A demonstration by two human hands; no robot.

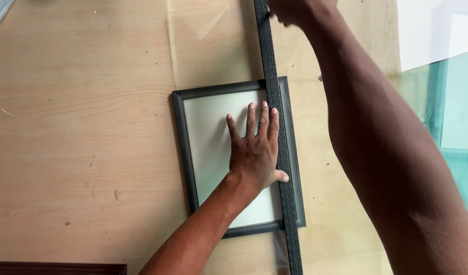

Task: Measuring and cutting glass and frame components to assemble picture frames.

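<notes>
A small dark picture frame (182,137) lies flat on a wooden table, under a clear glass sheet (203,25) whose edges show faintly. A long black textured straightedge (269,66) runs from the top to the bottom of the view, across the frame's right side. My left hand (254,150) is pressed flat on the glass over the frame, fingers spread, thumb against the straightedge. My right hand (295,10) is at the top edge beside the straightedge, fingers curled; whatever it holds is hidden.
Greenish glass sheets (453,112) lie at the right edge of the table. A dark wooden strip (56,267) shows at the bottom left. The light wooden tabletop (81,127) stretches to the left.
</notes>
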